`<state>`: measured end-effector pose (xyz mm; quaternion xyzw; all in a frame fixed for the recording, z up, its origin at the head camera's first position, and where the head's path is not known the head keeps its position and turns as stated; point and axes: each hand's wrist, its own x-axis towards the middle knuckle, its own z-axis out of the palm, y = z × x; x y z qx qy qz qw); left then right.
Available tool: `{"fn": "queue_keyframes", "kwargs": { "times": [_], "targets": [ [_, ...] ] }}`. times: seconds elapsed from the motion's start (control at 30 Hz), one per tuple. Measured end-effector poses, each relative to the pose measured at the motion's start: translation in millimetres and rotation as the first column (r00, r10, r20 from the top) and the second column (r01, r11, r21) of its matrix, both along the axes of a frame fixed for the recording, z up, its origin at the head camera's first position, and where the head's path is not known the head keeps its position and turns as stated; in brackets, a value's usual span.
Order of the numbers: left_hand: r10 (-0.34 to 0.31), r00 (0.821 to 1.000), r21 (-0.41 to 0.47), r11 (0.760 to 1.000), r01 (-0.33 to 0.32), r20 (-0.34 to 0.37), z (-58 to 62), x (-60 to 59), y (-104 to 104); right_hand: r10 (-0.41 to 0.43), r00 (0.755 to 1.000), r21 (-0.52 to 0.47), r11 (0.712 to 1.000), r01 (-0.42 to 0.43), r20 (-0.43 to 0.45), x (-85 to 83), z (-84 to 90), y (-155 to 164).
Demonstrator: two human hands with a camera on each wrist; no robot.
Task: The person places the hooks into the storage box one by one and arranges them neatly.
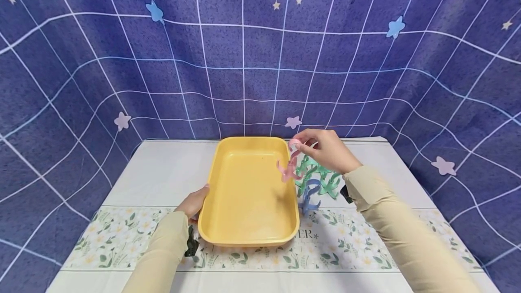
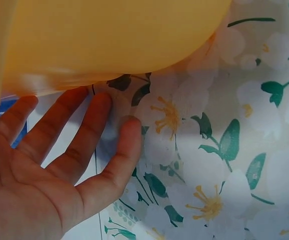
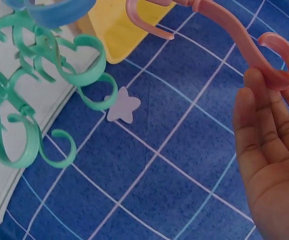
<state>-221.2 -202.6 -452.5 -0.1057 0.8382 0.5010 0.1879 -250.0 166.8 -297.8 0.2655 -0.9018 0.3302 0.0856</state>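
Here the right hand (image 1: 327, 150) pinches a pink curled plastic hook (image 1: 290, 166) over the yellow plastic tray's (image 1: 248, 238) edge. The left hand (image 1: 195, 202), fingers straight, steadies the tray. Best to lower the hook clear of the rim.

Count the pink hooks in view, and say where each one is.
1. The pink hook hangs from the right hand, over the right edge of the yellow tray. The green hooks and the blue hook are piled beside the tray; another pink one could be hidden there.
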Motion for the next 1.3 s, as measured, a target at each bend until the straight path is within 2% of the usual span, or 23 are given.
{"fn": "queue_keyframes", "kwargs": {
  "times": [0.6, 0.93, 1.3],
  "targets": [
    [0.014, 1.000, 0.018, 1.000, -0.014, -0.002, -2.5, -2.3, -3.2, 0.013, 0.996, 0.015, 1.000, -0.015, 0.083, -17.2, -20.9, -39.3],
    [0.014, 1.000, 0.034, 0.999, -0.014, -0.017, -3.8, 1.0, -4.5, 0.040, 0.996, 0.006, 0.999, -0.041, 0.076, -21.0, -26.3, -65.5],
    [0.018, 1.000, -0.009, 1.000, -0.019, -0.024, -1.0, 1.6, 1.0, 0.005, 0.998, -0.036, 0.999, -0.003, 0.055, -26.8, -38.6, -79.7]
  ]
}}
